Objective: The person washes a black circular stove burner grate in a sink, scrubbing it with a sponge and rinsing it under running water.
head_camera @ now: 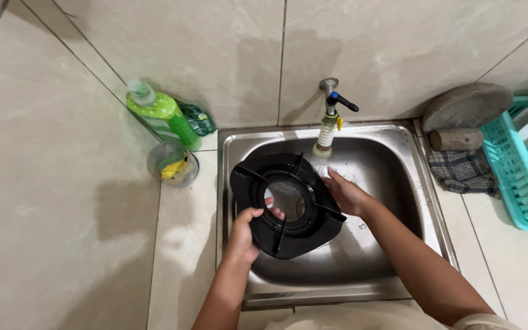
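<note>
1. A black, roughly square metal stove pan support [288, 205] with a round central opening and raised ribs sits tilted over the middle of the frame, held above the basin of a stainless-steel sink [398, 256].
2. The left hand [247, 231], at lower centre, grasps the support's near-left side; its fingers curl over the inner ring of the opening, the thumb on the outer face.
3. The right hand [344, 192], just right of centre, lies against the support's right edge, fingers stretched toward its upper corner; whether it grips or only presses there I cannot tell.
4. A metal tap [330, 104] with a dark lever and a white ribbed nozzle stands at the back rim of the sink, upper centre, with its outlet just above the support's far-right corner and close to the right fingers.
5. At the upper left, on the tiled worktop [62, 201], a green dish-soap bottle [163, 116] leans beside a small clear container [172, 164] that holds something yellow and green.
6. At the right edge, a round grey stone slab [467, 105] and a stubby stone roller [456, 139] rest on a checked cloth [462, 171], next to a turquoise plastic basket [520, 177].
</note>
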